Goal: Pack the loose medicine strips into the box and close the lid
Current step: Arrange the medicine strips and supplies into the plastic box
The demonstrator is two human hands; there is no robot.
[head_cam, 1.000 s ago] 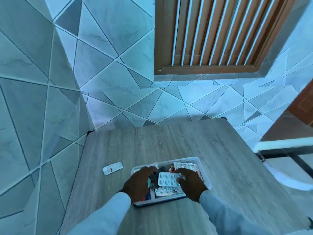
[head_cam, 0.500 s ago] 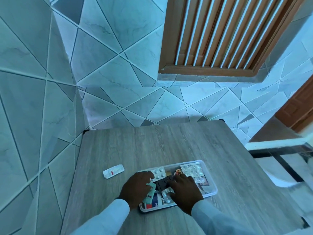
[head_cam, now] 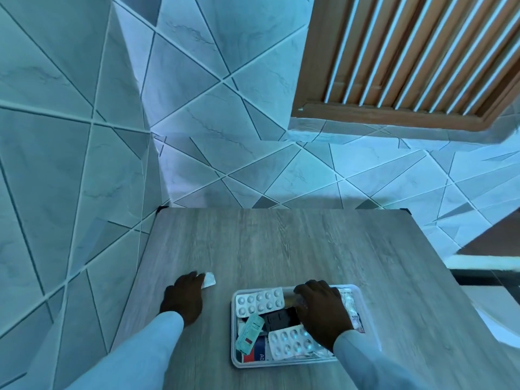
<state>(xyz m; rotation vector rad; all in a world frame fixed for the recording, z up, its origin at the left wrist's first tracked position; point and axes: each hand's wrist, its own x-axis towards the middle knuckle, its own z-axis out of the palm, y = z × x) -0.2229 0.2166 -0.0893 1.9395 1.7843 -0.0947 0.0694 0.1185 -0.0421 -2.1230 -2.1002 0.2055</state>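
Note:
A clear plastic box point(head_cam: 234, 327) sits on the wooden table near its front edge. It holds several medicine strips, among them a white blister strip point(head_cam: 259, 301) at the back left and another point(head_cam: 289, 343) at the front. My right hand point(head_cam: 323, 312) lies palm down on the strips in the box's right half. Left of the box, my left hand point(head_cam: 184, 298) rests on the table with its fingertips on a small white loose strip point(head_cam: 208, 280). Whether the fingers have a grip on it I cannot tell. No lid is in view.
The grey wood-grain table point(head_cam: 281, 243) stands in a corner of tiled walls point(head_cam: 70, 164), the left wall close to its left edge. A slatted wooden shutter point(head_cam: 408, 52) is above at the back. The table's right edge drops off to the floor.
My left hand has left the box and moved left to the small white strip on the table. My right hand has put down the blister strip and now lies flat on the contents.

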